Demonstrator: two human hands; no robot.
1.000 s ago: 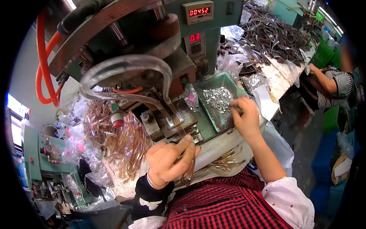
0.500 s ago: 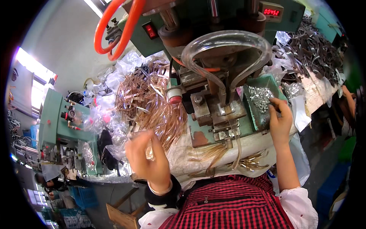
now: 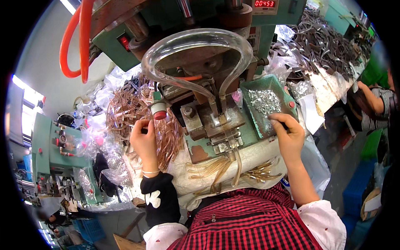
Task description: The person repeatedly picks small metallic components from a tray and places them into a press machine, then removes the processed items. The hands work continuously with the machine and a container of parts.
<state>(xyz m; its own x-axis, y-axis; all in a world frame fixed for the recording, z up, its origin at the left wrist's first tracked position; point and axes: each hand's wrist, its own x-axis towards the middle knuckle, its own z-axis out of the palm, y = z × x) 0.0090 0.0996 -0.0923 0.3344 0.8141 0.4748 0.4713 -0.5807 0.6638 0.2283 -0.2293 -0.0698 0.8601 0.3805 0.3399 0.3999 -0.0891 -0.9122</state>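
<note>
My left hand is out over a heap of thin, clear amber plastic strips, long curved pieces that shine like glass and lie tangled on crinkled clear plastic bags. The fingers are curled into the edge of the heap and touch the strips, but I cannot tell whether they have actually closed on one. A black cuff and a thin pale bracelet sit at that wrist.

My right hand rests at the near corner of a green metal tray, a shallow, tilted dish with raised walls. Inside it lies a glittering pile of tiny silver metal parts. The fingertips are pinched together at the tray's rim; whatever they hold is too small for me to make out.

Between the hands stands a green press machine, its paint chipped down to rusty patches. A thick clear hose loops over its head in a smooth bend, and orange tubing arches at the upper left. A round red-capped knob sticks out just beside my left hand. More amber strips lie fanned on the pale cloth at the machine's front edge, just above my red and black checked apron.

At the far right, another person's arm in a striped sleeve reaches toward a bench heaped with dark curved pieces.
</note>
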